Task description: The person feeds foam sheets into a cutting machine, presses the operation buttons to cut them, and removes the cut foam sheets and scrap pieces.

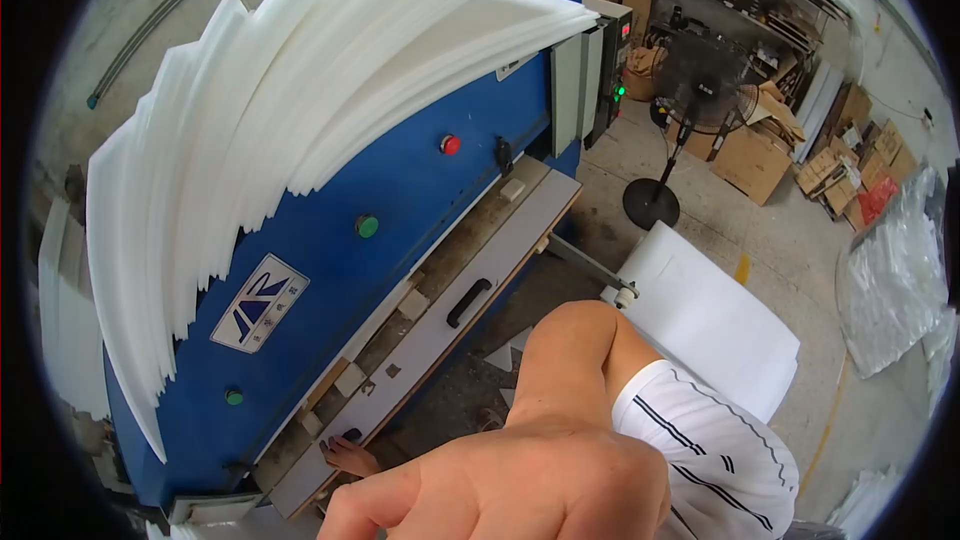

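My left hand (349, 457) rests on the long pale board along the front of the blue machine (320, 290), with its fingers spread beside a small black handle (352, 435). The hand does not appear to be wrapped around this handle. Very close to the camera, my right hand (520, 485) is raised on a bent arm. Its index finger is crooked and stands apart from the others; the remaining fingertips are cut off by the lower edge. I see nothing held in it. A second black handle (468, 302) sits farther along the pale board (510, 250).
White foam sheets (230, 130) are heaped on the machine, overhanging its front with red button (451, 145) and green button (367, 227). A fan (690, 100) stands behind, near cardboard boxes (755, 160). A white roll or sheet stack (710, 310) lies at right, by plastic wrap (895, 270).
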Action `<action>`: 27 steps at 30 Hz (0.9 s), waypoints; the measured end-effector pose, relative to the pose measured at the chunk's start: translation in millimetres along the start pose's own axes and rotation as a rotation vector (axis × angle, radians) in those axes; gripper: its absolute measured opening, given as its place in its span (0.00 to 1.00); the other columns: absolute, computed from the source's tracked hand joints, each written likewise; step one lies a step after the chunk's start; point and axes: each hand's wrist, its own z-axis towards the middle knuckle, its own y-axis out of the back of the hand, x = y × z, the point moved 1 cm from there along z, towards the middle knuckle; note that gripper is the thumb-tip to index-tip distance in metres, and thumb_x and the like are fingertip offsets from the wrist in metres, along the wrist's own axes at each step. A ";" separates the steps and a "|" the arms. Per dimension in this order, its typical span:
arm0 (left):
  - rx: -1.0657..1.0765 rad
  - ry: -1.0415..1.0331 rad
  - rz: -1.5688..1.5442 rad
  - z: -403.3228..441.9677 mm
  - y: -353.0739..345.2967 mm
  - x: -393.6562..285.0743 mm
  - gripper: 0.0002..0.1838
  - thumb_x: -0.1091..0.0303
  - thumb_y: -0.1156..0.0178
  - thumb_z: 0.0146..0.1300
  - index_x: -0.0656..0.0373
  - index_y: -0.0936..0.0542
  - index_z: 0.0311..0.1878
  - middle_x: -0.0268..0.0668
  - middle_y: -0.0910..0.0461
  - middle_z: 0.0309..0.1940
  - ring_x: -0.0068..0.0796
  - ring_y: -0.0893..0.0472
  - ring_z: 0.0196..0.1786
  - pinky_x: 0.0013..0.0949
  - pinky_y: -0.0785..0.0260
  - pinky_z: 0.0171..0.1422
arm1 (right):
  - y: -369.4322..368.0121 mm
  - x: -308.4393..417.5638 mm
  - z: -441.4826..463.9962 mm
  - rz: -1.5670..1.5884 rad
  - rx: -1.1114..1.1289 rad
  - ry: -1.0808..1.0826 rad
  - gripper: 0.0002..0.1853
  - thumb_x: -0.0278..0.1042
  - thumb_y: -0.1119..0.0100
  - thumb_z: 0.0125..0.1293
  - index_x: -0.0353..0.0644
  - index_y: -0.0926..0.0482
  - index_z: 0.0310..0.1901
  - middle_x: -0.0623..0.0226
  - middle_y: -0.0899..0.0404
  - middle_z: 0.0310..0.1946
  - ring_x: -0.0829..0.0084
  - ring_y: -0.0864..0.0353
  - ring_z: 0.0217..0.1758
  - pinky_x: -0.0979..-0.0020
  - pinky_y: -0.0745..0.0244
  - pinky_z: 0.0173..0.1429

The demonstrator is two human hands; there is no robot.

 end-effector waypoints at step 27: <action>0.260 0.015 0.160 34.7 20.2 22.3 0.19 0.61 0.50 0.73 0.61 0.25 0.61 0.51 0.29 0.63 0.54 0.33 0.68 0.63 0.42 0.68 | -9.8 43.8 23.2 -0.033 0.104 -0.083 0.13 0.35 0.50 0.71 0.33 0.22 0.44 0.54 0.22 0.42 0.52 0.22 0.43 0.49 0.31 0.61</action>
